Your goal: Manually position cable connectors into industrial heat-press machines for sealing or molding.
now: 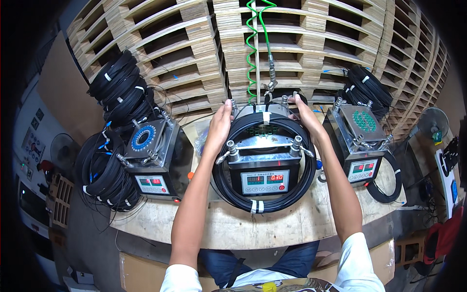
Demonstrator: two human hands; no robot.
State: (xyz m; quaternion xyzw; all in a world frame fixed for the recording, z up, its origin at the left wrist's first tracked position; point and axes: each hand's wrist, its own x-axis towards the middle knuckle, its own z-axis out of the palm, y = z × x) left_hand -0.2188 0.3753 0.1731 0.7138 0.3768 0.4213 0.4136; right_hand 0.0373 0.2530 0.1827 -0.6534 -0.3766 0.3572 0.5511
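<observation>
In front of me stands a middle metal machine [265, 159] with clamp posts, a top plate and a lit red display panel [265, 181]. A coil of black cable [296, 196], tied with white bands, hangs around its front and loops up over the plate. My left hand [220, 124] is at the machine's far left, fingers stretched out beside the far left post. My right hand [307, 117] is at the far right, fingers extended near the far right post [285, 100]. Both palms face inward along the coil's sides; whether they touch it is unclear.
Similar machines stand left [154, 158] and right [357, 138] on the wooden table [224, 231]. Stacked black cable coils [114, 92] flank them on the left, with more coils [367, 90] at right. A green air hose [265, 34] hangs before wooden pallets [185, 44].
</observation>
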